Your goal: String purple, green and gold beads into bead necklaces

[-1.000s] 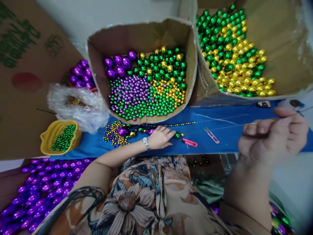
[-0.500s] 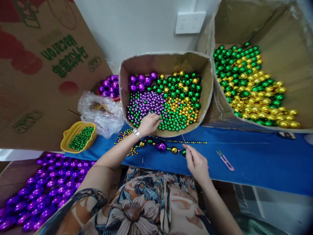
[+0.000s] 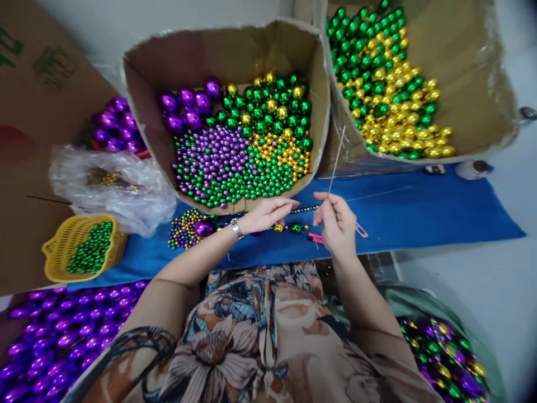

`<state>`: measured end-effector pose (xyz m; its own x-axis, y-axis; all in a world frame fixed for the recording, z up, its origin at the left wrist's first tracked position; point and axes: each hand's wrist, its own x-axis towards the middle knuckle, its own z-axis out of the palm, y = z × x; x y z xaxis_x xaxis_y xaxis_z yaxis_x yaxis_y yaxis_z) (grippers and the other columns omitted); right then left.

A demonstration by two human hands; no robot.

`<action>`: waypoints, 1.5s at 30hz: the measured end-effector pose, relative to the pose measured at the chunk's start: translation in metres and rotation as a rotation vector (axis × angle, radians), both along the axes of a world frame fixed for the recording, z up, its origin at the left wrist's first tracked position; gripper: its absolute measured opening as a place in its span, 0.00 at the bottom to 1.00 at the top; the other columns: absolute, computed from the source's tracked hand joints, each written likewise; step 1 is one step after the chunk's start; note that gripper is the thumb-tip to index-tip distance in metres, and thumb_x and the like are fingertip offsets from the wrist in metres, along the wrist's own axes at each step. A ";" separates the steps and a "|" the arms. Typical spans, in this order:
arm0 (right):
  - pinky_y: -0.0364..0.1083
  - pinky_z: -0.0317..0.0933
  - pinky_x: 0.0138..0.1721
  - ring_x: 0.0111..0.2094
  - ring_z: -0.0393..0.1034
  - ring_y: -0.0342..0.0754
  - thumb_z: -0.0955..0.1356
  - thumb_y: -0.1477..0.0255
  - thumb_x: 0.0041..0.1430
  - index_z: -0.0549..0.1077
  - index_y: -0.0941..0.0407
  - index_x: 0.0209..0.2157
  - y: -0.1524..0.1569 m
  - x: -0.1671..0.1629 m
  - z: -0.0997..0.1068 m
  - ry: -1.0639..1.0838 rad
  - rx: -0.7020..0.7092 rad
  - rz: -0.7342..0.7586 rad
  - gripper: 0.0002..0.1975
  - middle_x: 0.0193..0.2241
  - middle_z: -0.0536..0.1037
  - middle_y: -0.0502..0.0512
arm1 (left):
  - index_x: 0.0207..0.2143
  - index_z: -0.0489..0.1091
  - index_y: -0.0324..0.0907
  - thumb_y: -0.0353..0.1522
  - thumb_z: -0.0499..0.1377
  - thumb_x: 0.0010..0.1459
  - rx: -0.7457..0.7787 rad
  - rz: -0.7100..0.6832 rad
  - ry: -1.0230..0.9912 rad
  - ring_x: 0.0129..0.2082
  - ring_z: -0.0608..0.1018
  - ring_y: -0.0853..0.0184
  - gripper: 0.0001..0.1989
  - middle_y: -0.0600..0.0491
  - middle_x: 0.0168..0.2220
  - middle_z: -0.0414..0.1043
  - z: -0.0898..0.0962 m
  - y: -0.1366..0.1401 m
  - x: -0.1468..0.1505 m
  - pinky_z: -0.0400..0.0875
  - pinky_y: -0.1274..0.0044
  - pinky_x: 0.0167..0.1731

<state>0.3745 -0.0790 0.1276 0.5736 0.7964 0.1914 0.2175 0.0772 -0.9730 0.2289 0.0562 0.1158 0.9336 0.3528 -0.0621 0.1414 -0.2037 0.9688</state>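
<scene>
My right hand [image 3: 337, 225] pinches a long, thin beading needle [image 3: 337, 159], which points up past the front corner of the boxes. A fine thread runs off to the right behind that hand. My left hand [image 3: 268, 215] is at the near rim of the middle cardboard box [image 3: 229, 42], its fingertips together and pointing right; whatever they hold is too small to make out. Beneath the hands lie a strand of large and small beads, with a green bead [image 3: 295, 228], and a thinner strand of tiny beads [image 3: 308, 209].
Loose purple, green and gold beads [image 3: 268, 106] fill the middle box. Another cardboard box [image 3: 474, 73] stands right. On the left are a plastic bag [image 3: 113, 184] and yellow basket [image 3: 50, 254]. Thread snips [image 3: 361, 230] and a pink-handled tool [image 3: 315, 238] lie on the blue cloth [image 3: 419, 218].
My left hand has come out of the bead box toward my right hand. The right hand has turned so the needle points upward. The view has shifted right and downward.
</scene>
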 end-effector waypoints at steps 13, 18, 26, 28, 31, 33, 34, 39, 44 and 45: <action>0.42 0.60 0.26 0.21 0.61 0.39 0.61 0.60 0.66 0.71 0.52 0.45 -0.001 0.006 0.004 -0.010 0.029 -0.010 0.14 0.20 0.62 0.43 | 0.36 0.74 0.40 0.35 0.58 0.62 0.413 -0.068 0.017 0.33 0.76 0.70 0.08 0.52 0.34 0.75 -0.043 -0.023 0.032 0.68 0.78 0.36; 0.42 0.59 0.26 0.21 0.61 0.39 0.61 0.62 0.66 0.72 0.52 0.45 -0.004 0.007 0.005 0.006 0.044 -0.017 0.13 0.20 0.62 0.43 | 0.43 0.71 0.38 0.39 0.64 0.56 0.466 0.011 0.063 0.34 0.76 0.69 0.16 0.51 0.36 0.74 -0.045 -0.025 0.037 0.69 0.77 0.35; 0.40 0.61 0.25 0.22 0.63 0.39 0.62 0.60 0.66 0.72 0.53 0.46 -0.010 0.012 0.012 -0.014 0.010 -0.057 0.15 0.22 0.67 0.45 | 0.38 0.74 0.41 0.37 0.51 0.66 0.811 -0.115 0.118 0.37 0.74 0.67 0.14 0.50 0.37 0.74 -0.046 -0.029 0.039 0.68 0.76 0.36; 0.39 0.59 0.23 0.21 0.63 0.38 0.63 0.61 0.65 0.72 0.53 0.46 -0.013 0.017 0.011 0.002 -0.011 -0.096 0.15 0.24 0.71 0.46 | 0.37 0.74 0.42 0.34 0.51 0.66 0.971 -0.171 0.171 0.36 0.73 0.66 0.13 0.50 0.36 0.73 -0.047 -0.033 0.033 0.66 0.75 0.32; 0.38 0.56 0.20 0.19 0.61 0.37 0.64 0.61 0.64 0.73 0.54 0.45 -0.015 0.023 0.003 0.054 0.015 -0.151 0.14 0.25 0.72 0.47 | 0.32 0.73 0.42 0.31 0.52 0.65 1.070 -0.240 0.207 0.35 0.73 0.66 0.11 0.51 0.35 0.73 -0.044 -0.037 0.023 0.63 0.76 0.28; 0.38 0.56 0.20 0.19 0.61 0.37 0.65 0.61 0.63 0.73 0.54 0.43 -0.016 0.024 -0.004 0.081 0.019 -0.148 0.13 0.23 0.70 0.47 | 0.35 0.73 0.42 0.36 0.53 0.65 1.094 -0.264 0.196 0.35 0.73 0.67 0.11 0.51 0.36 0.73 -0.036 -0.032 0.016 0.63 0.77 0.27; 0.39 0.56 0.21 0.19 0.61 0.38 0.65 0.61 0.63 0.73 0.54 0.43 -0.016 0.024 -0.008 0.085 0.017 -0.136 0.13 0.23 0.68 0.46 | 0.38 0.73 0.42 0.40 0.54 0.64 1.085 -0.241 0.172 0.35 0.74 0.67 0.13 0.51 0.36 0.73 -0.029 -0.026 0.011 0.64 0.77 0.27; 0.41 0.59 0.22 0.21 0.62 0.40 0.65 0.61 0.63 0.74 0.53 0.43 -0.020 0.019 -0.023 0.080 -0.033 -0.068 0.13 0.21 0.66 0.46 | 0.42 0.73 0.41 0.44 0.50 0.66 1.028 0.212 0.126 0.39 0.76 0.64 0.19 0.50 0.37 0.75 0.015 0.057 -0.011 0.69 0.74 0.36; 0.41 0.61 0.22 0.22 0.63 0.41 0.63 0.61 0.64 0.73 0.53 0.46 -0.019 0.009 -0.031 0.028 -0.160 0.044 0.15 0.22 0.67 0.47 | 0.51 0.68 0.33 0.36 0.52 0.64 1.061 0.768 0.307 0.50 0.70 0.53 0.19 0.38 0.49 0.69 0.038 0.186 -0.022 0.63 0.64 0.51; 0.41 0.61 0.23 0.22 0.64 0.41 0.63 0.61 0.64 0.73 0.53 0.46 -0.018 0.007 -0.032 0.010 -0.178 0.064 0.15 0.22 0.67 0.47 | 0.55 0.66 0.33 0.35 0.55 0.62 1.066 0.837 0.356 0.52 0.67 0.51 0.21 0.37 0.52 0.66 0.038 0.208 -0.022 0.61 0.63 0.52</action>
<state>0.3811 -0.0974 0.0961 0.5222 0.8519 0.0391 0.2083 -0.0829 -0.9745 0.2069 0.2640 0.1539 0.4167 0.8166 0.3994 0.7874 -0.5438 0.2903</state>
